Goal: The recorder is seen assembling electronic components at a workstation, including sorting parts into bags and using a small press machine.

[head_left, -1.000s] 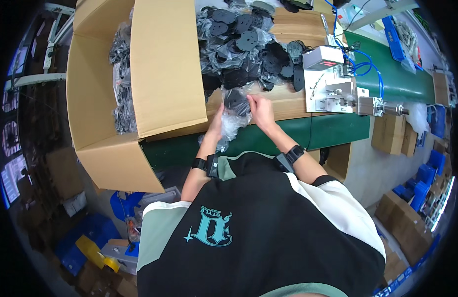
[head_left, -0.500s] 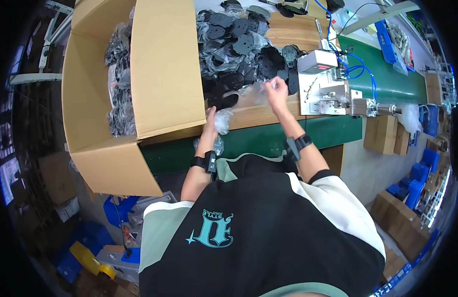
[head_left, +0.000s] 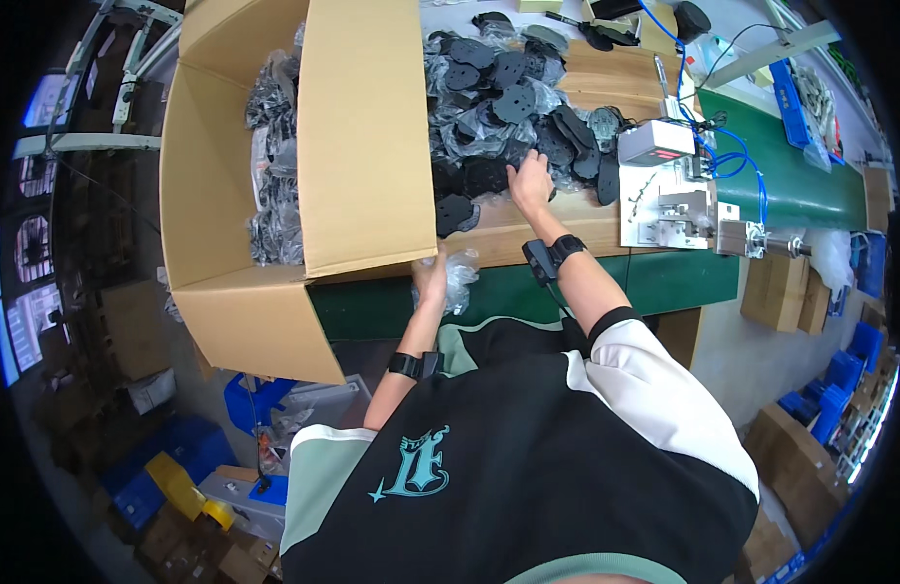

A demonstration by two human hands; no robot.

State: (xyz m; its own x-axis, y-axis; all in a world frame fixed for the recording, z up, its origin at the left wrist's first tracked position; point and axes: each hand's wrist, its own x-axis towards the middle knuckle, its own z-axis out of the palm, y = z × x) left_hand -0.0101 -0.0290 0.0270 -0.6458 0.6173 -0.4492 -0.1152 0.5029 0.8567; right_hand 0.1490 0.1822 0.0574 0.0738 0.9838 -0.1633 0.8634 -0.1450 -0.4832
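Observation:
My left hand (head_left: 431,279) is closed round a crumpled clear plastic bag (head_left: 460,279) at the table's front edge, beside the carton flap. The flap's corner adjoins its fingertips. My right hand (head_left: 533,183) is at the near side of a heap of flat black plastic pieces (head_left: 513,104), many in clear bags. Its thumb and fingers are bent and apart, and no piece shows between them. A loose black piece (head_left: 454,214) with small holes lies on the wooden board (head_left: 513,234), between my hands.
On the left a large open carton (head_left: 367,146) contains several bagged black pieces (head_left: 275,195). A metal fixture (head_left: 679,214) with a small display box (head_left: 656,143) and blue air tubing (head_left: 737,156) stands right of the heap. Green matting (head_left: 586,282) covers the table's front.
My right hand has come down from above the bare board to the heap, turning its palm downward. The left hand stays at the table edge with the bag. The whole view has shifted slightly.

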